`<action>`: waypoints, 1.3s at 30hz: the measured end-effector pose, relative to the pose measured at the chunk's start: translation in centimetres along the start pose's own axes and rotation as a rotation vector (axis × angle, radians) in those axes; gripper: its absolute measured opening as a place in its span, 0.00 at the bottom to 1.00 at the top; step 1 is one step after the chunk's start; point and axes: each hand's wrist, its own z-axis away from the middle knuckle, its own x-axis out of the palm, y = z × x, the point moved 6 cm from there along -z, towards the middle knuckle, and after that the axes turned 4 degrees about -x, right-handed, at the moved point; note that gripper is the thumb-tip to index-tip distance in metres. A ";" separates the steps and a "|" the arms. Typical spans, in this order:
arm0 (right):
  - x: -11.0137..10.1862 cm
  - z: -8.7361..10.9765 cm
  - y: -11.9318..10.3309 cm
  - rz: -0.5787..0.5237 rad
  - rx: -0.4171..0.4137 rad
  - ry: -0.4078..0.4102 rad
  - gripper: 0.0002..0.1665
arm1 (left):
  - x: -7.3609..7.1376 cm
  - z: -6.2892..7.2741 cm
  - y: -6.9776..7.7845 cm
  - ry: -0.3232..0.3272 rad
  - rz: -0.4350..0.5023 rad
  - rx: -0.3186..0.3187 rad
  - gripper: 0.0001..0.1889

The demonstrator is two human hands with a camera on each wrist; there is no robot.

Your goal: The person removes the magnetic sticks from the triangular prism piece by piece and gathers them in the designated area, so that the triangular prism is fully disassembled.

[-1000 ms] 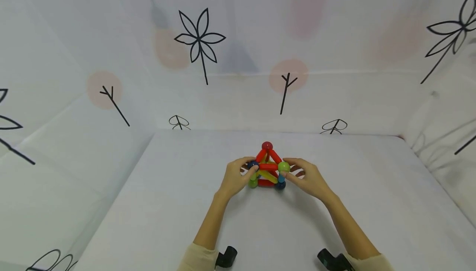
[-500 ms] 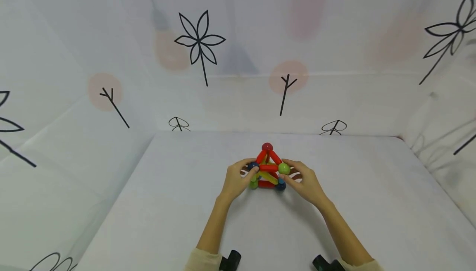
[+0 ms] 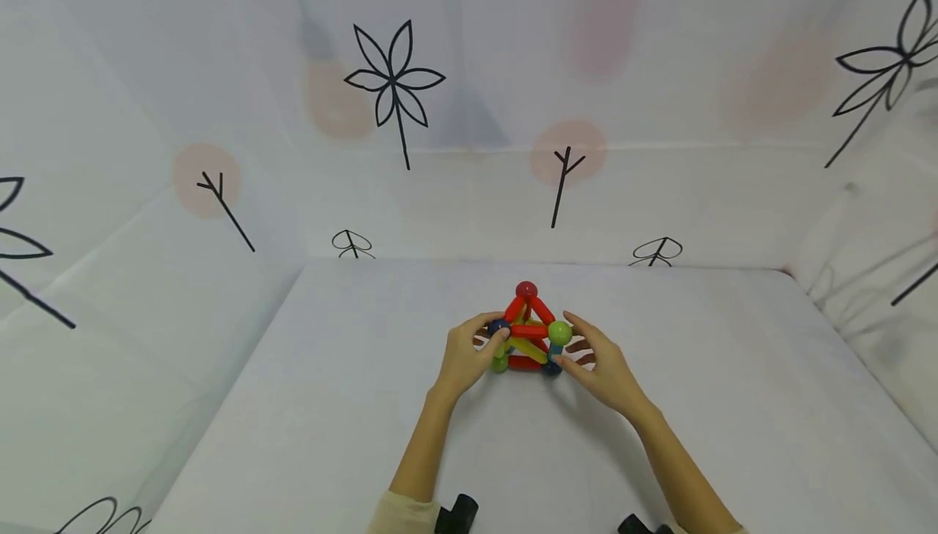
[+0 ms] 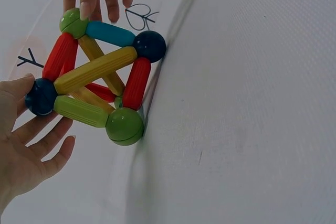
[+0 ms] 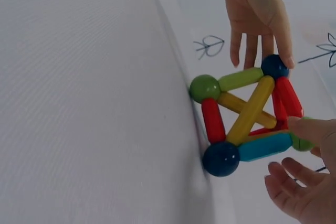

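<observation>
A frame built of toy balls and rods (image 3: 529,330) stands on the white table, with a red ball (image 3: 526,291) at its top. My left hand (image 3: 465,355) holds its left side, thumb and fingers around a dark blue ball (image 4: 41,97). On the other side, my right hand (image 3: 607,367) is beside a light green ball (image 3: 560,333), fingers loosely spread. Its thumb is near the blue rod (image 5: 266,146); whether it touches is unclear. A yellow rod (image 4: 97,70) crosses the side toward me. Lower down are a green ball (image 4: 125,126) and another dark blue ball (image 5: 221,159).
The white table (image 3: 352,436) runs back to a pale cloth wall (image 3: 469,200) printed with line-drawn plants and soft coloured shapes. Dark wrist cameras (image 3: 456,514) show at the bottom of the head view.
My right hand has loosened and drawn slightly away from the green ball, its thumb now lower by the blue rod. My left hand and the frame have barely moved.
</observation>
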 end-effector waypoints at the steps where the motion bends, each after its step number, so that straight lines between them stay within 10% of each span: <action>1: -0.1 0.3 0.1 0.004 0.018 -0.011 0.39 | 0.0 0.0 0.0 -0.003 0.001 -0.008 0.16; 22: -1.2 1.6 0.6 0.012 0.043 0.062 0.37 | 0.0 0.1 0.2 0.003 0.011 -0.003 0.16; 39: -0.4 -1.2 -1.6 0.051 -0.178 0.073 0.25 | 0.0 0.1 0.3 0.014 0.019 -0.009 0.16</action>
